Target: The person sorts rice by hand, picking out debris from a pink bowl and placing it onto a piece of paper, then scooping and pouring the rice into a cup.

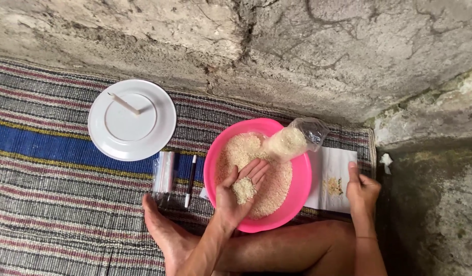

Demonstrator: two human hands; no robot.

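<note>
Rice (244, 189) lies heaped in my left hand (240, 193), palm up and fingers loosely cupped together, over the pink basin (299, 190) at the mat's (52, 153) right end. More rice fills the basin, and a clear bag (296, 139) of it leans on the far rim. My right hand (361, 190) rests on the white paper (334, 164) at the mat's right edge, fingers curled beside a few picked-out bits (333, 186); I cannot tell whether they pinch anything. I judge sorting goes best with the palm level and low over the basin. Plate (131, 119), pen (190, 180) and spare bags (164, 178) lie to the left.
</note>
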